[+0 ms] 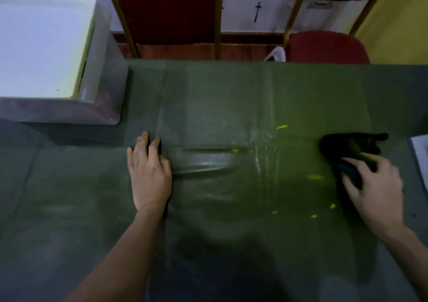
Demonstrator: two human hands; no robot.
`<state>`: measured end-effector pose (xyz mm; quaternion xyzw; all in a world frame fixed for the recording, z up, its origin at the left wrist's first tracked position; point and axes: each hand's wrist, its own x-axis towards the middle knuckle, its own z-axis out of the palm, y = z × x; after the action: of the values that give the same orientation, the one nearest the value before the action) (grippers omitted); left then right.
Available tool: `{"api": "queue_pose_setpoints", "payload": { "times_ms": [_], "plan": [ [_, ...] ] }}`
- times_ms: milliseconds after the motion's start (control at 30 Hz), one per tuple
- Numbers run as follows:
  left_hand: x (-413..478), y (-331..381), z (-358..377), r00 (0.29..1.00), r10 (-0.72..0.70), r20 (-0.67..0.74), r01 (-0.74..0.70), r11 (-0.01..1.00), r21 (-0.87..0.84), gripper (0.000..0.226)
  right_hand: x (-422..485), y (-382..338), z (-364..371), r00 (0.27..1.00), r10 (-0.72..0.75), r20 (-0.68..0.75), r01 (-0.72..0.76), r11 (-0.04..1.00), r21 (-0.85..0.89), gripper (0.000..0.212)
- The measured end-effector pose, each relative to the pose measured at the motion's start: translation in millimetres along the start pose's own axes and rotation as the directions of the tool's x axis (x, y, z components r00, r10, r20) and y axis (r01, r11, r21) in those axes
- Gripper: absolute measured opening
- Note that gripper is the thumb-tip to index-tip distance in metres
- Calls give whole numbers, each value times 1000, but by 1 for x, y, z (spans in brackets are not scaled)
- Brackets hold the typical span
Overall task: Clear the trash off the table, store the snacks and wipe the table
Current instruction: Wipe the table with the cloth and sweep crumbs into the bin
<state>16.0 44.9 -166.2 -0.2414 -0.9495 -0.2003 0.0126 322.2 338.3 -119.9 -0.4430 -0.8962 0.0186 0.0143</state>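
A dark green plastic cover lies over the table point(208, 98), wrinkled near the middle. My left hand point(149, 174) lies flat on the cover with straight fingers, pressing it down left of a raised fold. My right hand point(375, 186) grips a black cloth point(347, 146) at the right side of the table, fingers curled over it. Several small yellow crumbs point(282, 127) are scattered on the cover between the hands and near my right hand.
A white lidded plastic box point(46, 47) stands at the far left corner. Red chairs with gold frames point(324, 47) stand behind the far edge. A white bag handle point(276, 54) shows beside the right chair. Something white point(420, 153) lies at the right edge.
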Motion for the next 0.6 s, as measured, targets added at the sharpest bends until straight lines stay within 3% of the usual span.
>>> {"api": "queue_pose_setpoints", "payload": {
  "times_ms": [100,167,267,400,500,600],
  "plan": [
    [0,-2,0,1000,-8,-16,8,1000,-8,39,-6,-41,11,999,-9,-46,15,991,132,42],
    [-1,-2,2,1000,4,-24,-4,1000,-3,38,-23,-88,19,982,-170,-76,184,954,235,37],
    [-2,-3,2,1000,14,-28,-14,1000,0,38,-61,-164,23,897,-442,-31,428,847,314,40],
    [-1,-4,-1,1000,22,5,-22,1000,-12,38,-83,-169,17,854,-519,29,489,821,293,50],
    [5,-2,-6,997,26,73,-22,998,-58,43,-82,-84,18,882,-470,29,454,865,216,58],
    [9,2,-9,996,11,86,-11,1000,-2,40,-87,16,9,985,-170,31,164,976,142,56]
  ]
}}
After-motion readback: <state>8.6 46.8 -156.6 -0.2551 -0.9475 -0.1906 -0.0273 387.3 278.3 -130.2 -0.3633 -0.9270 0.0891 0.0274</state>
